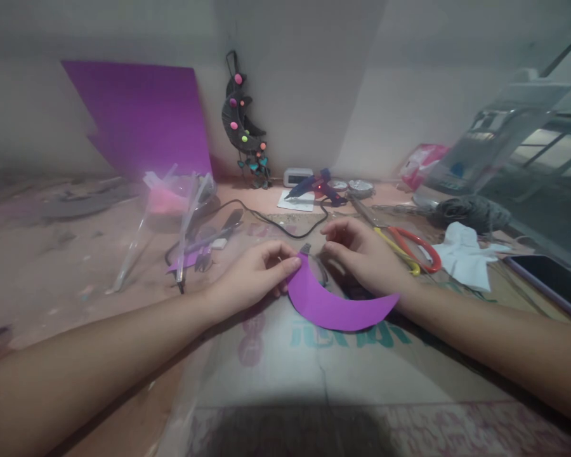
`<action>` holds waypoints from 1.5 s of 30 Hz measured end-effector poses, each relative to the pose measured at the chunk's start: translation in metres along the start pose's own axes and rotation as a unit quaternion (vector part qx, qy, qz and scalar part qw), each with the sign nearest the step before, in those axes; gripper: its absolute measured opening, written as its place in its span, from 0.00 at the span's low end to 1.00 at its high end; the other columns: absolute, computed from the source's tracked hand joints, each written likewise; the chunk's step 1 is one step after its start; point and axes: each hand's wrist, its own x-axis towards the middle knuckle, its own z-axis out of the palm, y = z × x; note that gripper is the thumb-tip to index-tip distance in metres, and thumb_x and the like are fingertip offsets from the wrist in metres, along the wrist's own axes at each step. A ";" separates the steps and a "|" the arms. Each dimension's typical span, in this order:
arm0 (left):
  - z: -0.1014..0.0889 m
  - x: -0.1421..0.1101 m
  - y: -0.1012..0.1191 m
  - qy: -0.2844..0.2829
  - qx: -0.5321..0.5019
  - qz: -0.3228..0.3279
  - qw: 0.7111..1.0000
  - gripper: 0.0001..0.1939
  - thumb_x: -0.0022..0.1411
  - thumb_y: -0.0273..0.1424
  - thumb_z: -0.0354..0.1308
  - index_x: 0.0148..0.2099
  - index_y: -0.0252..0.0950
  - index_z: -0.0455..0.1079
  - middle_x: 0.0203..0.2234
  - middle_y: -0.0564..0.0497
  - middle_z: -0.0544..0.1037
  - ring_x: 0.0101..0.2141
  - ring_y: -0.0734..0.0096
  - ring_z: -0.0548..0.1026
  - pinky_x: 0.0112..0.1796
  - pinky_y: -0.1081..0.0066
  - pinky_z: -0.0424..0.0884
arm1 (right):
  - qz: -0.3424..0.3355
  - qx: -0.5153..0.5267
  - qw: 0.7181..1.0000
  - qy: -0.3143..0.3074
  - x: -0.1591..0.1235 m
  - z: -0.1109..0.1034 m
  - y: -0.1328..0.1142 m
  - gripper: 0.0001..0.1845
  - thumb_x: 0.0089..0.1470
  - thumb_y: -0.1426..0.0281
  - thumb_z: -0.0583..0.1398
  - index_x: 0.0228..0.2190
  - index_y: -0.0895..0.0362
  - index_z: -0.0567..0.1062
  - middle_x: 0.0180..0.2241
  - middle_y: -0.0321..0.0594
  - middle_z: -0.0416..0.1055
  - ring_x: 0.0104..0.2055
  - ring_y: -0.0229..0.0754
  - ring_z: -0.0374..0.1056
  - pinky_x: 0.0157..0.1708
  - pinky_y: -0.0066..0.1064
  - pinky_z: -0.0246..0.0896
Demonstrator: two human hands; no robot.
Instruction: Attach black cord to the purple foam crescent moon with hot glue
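We pinch the purple crescent (335,310) by its upper end, our left hand (259,273) clamped on it between thumb and bent fingers. Our right hand (361,254) is loosely curled just beside that end, index finger arched above the thumb; we cannot tell whether it grips anything. Our forearms slant inward from either side of the crescent, the right wrist behind its other tip. A grey strip (306,248) tops the pinched end. Under the crescent lies cardboard (371,381); beyond it, a glue gun (309,185).
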 end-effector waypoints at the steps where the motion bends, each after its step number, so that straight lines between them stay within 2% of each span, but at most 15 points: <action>1: 0.000 0.000 0.000 0.000 0.000 0.000 1.000 0.10 0.64 0.36 0.56 0.37 0.33 0.66 0.20 0.58 0.68 0.19 0.82 0.67 0.21 0.80 0.64 | -0.002 -0.010 1.000 0.003 0.000 0.000 0.000 0.09 0.51 0.73 0.59 0.38 0.55 0.69 0.31 0.34 0.65 0.32 0.37 0.64 0.33 0.32 0.60; 5: 0.000 -0.001 0.000 0.003 0.006 0.003 1.000 0.10 0.64 0.36 0.56 0.37 0.33 0.66 0.20 0.58 0.68 0.19 0.82 0.67 0.21 0.80 0.63 | -0.008 -0.038 0.999 0.001 -0.001 0.000 0.002 0.09 0.51 0.73 0.58 0.37 0.55 0.68 0.30 0.34 0.65 0.30 0.37 0.63 0.30 0.31 0.58; 12: -0.001 0.000 -0.001 0.000 0.015 0.004 1.000 0.11 0.63 0.37 0.57 0.38 0.33 0.67 0.21 0.58 0.69 0.20 0.82 0.67 0.22 0.79 0.64 | 0.014 -0.025 0.999 -0.021 -0.004 0.000 0.001 0.05 0.51 0.74 0.55 0.33 0.54 0.65 0.23 0.29 0.61 0.22 0.34 0.57 0.23 0.28 0.53; 19: -0.001 -0.001 -0.002 -0.002 0.016 0.000 1.000 0.11 0.64 0.37 0.57 0.38 0.33 0.67 0.21 0.58 0.69 0.20 0.83 0.66 0.21 0.80 0.63 | 0.010 -0.040 0.999 -0.031 -0.005 -0.001 0.001 0.05 0.51 0.76 0.54 0.29 0.54 0.63 0.24 0.30 0.62 0.23 0.34 0.61 0.23 0.27 0.54; 24: -0.001 0.000 -0.002 -0.006 0.013 0.002 1.000 0.11 0.64 0.37 0.57 0.37 0.33 0.67 0.21 0.57 0.69 0.20 0.82 0.66 0.22 0.80 0.63 | 0.051 0.076 0.994 -0.051 -0.005 -0.001 -0.001 0.07 0.54 0.72 0.56 0.28 0.54 0.61 0.22 0.29 0.62 0.24 0.34 0.63 0.22 0.26 0.55; 28: -0.001 0.000 -0.001 -0.004 0.023 0.000 1.000 0.11 0.64 0.37 0.56 0.38 0.33 0.68 0.21 0.57 0.69 0.20 0.82 0.66 0.22 0.80 0.63 | 0.088 0.220 0.968 -0.084 -0.002 0.001 -0.003 0.14 0.52 0.67 0.63 0.31 0.53 0.60 0.20 0.25 0.60 0.21 0.33 0.61 0.21 0.25 0.53; 31: -0.001 0.000 -0.001 -0.003 0.023 0.000 1.000 0.11 0.64 0.37 0.56 0.38 0.33 0.68 0.21 0.57 0.69 0.20 0.82 0.66 0.22 0.79 0.63 | 0.083 0.274 0.951 -0.119 0.001 0.001 -0.004 0.16 0.51 0.61 0.65 0.29 0.55 0.64 0.18 0.25 0.59 0.19 0.31 0.57 0.23 0.27 0.55; 35: -0.001 -0.001 -0.001 -0.005 0.018 -0.002 1.000 0.11 0.63 0.38 0.56 0.38 0.33 0.68 0.21 0.58 0.69 0.20 0.82 0.66 0.23 0.79 0.63 | 0.095 0.298 0.936 -0.159 0.002 -0.002 -0.002 0.20 0.50 0.56 0.65 0.23 0.58 0.67 0.18 0.29 0.61 0.21 0.33 0.60 0.23 0.28 0.55; 40: 0.000 -0.001 0.000 -0.007 0.007 0.000 1.000 0.12 0.63 0.38 0.57 0.37 0.33 0.68 0.21 0.57 0.68 0.20 0.81 0.65 0.22 0.79 0.61 | 0.111 0.313 0.924 -0.191 0.000 -0.006 -0.002 0.17 0.51 0.58 0.65 0.25 0.59 0.71 0.18 0.30 0.62 0.22 0.32 0.60 0.23 0.27 0.53; 42: 0.001 -0.001 0.001 -0.007 0.002 0.001 1.000 0.12 0.62 0.38 0.57 0.37 0.33 0.68 0.21 0.57 0.68 0.20 0.81 0.64 0.21 0.79 0.60 | 0.110 0.305 0.928 -0.186 -0.001 -0.008 -0.006 0.15 0.51 0.59 0.65 0.27 0.58 0.72 0.19 0.30 0.64 0.22 0.33 0.61 0.23 0.27 0.54; 45: 0.001 -0.001 0.001 -0.008 0.000 -0.002 1.000 0.11 0.63 0.38 0.57 0.37 0.33 0.68 0.21 0.57 0.68 0.19 0.81 0.64 0.20 0.79 0.59 | 0.087 0.264 0.948 -0.157 -0.001 -0.013 -0.015 0.12 0.49 0.62 0.67 0.29 0.56 0.72 0.22 0.31 0.68 0.24 0.33 0.63 0.25 0.27 0.57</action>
